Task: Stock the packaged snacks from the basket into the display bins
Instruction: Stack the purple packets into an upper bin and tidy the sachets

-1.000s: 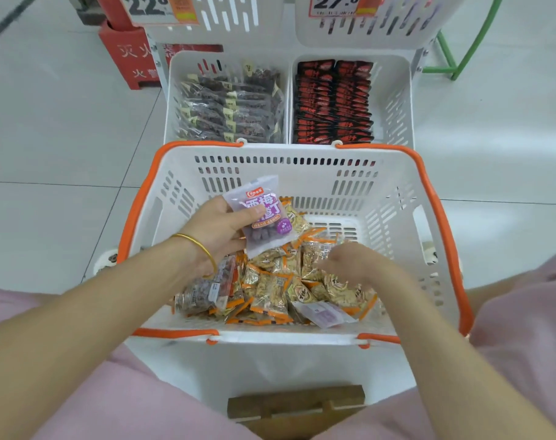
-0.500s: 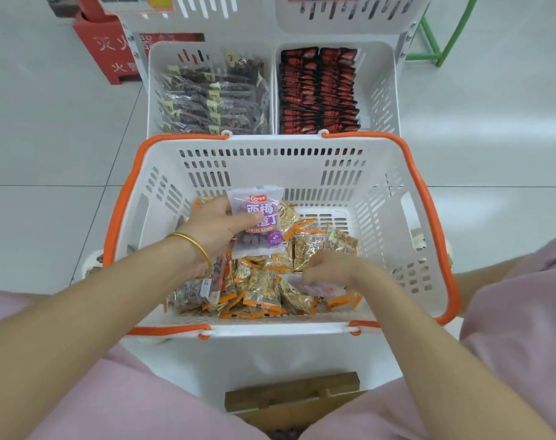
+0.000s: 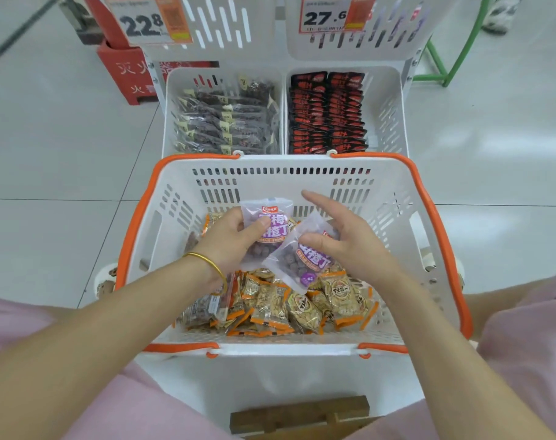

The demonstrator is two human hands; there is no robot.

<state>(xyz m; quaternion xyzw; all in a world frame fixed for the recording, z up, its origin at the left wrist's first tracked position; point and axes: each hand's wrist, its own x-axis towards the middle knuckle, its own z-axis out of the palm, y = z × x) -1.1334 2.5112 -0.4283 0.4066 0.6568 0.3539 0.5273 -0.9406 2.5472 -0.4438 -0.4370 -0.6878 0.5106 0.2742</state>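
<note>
Hands over basket (image 3: 381,198): left hand (image 3: 229,239) grips purple packet (image 3: 272,211), right hand (image 3: 349,246) pinches second purple packet (image 3: 299,265), index finger straight. Tip imo: stack both flat in left, then carry to display bins (image 3: 392,115) just beyond.

Red box (image 3: 124,74) far left, green frame (image 3: 429,79) far right, perhaps a wooden stool (image 3: 302,414) nearest

A single view, from a camera worn on the person's head; it faces forward and steeply down, wide-angled, so straight lines bow toward the edges; the basket (image 3: 270,182) sits close below, mid-frame; both forearms enter from the bottom corners, the left hand (image 3: 229,239) and right hand (image 3: 343,239) near centre; the display bins (image 3: 170,115) lie just beyond; floor (image 3: 48,138) fills both sides.
</note>
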